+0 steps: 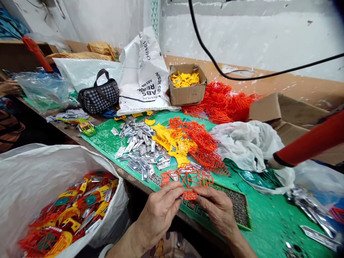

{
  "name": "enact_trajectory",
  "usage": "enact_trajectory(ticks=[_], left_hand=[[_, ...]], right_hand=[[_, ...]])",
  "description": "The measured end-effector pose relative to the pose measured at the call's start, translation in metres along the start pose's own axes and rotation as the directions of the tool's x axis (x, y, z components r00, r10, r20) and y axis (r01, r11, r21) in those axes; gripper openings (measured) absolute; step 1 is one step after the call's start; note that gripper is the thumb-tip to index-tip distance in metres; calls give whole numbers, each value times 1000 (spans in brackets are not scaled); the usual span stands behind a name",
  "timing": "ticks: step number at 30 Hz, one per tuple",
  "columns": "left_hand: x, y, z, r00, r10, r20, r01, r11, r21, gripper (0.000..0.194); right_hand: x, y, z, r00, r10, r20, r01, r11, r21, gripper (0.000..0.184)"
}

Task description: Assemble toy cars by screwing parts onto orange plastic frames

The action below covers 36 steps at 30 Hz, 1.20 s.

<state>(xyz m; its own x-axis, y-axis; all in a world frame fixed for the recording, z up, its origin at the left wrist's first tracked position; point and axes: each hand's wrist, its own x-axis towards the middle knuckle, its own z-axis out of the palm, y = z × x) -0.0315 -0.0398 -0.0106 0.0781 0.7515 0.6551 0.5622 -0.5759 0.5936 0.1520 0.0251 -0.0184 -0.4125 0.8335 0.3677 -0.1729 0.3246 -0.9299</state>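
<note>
Close to the table's front edge, my left hand (pixel 163 203) and my right hand (pixel 216 205) pinch an orange-red plastic lattice frame (pixel 188 177) from either side. Its small slotted end (pixel 189 195) sits between my fingertips; whatever my fingers cover is hidden. Just beyond it lie a pile of small silver pieces (pixel 142 143), yellow plastic parts (pixel 172 139) and more orange-red lattice frames (pixel 201 138). Beside my right hand is a green-rimmed tray (pixel 249 218) of tiny dark grey pieces.
A large white bag (pixel 107 161) of multicoloured assembled parts stands at the left. Behind are a cardboard box (pixel 186 94) of yellow parts, a white resin sack (pixel 145 79) and a checked bag (pixel 99 94). A red tool (pixel 309 141) juts in from the right; a black cable (pixel 209 59) hangs overhead.
</note>
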Motion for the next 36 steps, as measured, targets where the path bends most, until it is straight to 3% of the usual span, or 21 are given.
enact_trajectory(ticks=[6, 16, 24, 29, 36], left_hand=[[0, 3, 0, 998, -57, -12, 56, 997, -60, 25], [2, 4, 5, 998, 23, -59, -17, 995, 94, 19], [2, 6, 4, 998, 19, -67, -14, 997, 73, 19], [2, 5, 0, 1000, 14, -21, -13, 1000, 18, 19], [-2, 7, 5, 1000, 9, 18, -11, 998, 67, 23]], right_hand=[[-1, 5, 0, 996, 89, 7, -89, 992, 91, 13], [-2, 10, -4, 992, 124, 12, -124, 991, 53, 15], [-4, 13, -5, 990, 142, 24, -143, 988, 60, 12], [-2, 9, -3, 993, 112, 41, -115, 991, 75, 13], [-1, 8, 3, 997, 2, -76, -9, 996, -84, 13]])
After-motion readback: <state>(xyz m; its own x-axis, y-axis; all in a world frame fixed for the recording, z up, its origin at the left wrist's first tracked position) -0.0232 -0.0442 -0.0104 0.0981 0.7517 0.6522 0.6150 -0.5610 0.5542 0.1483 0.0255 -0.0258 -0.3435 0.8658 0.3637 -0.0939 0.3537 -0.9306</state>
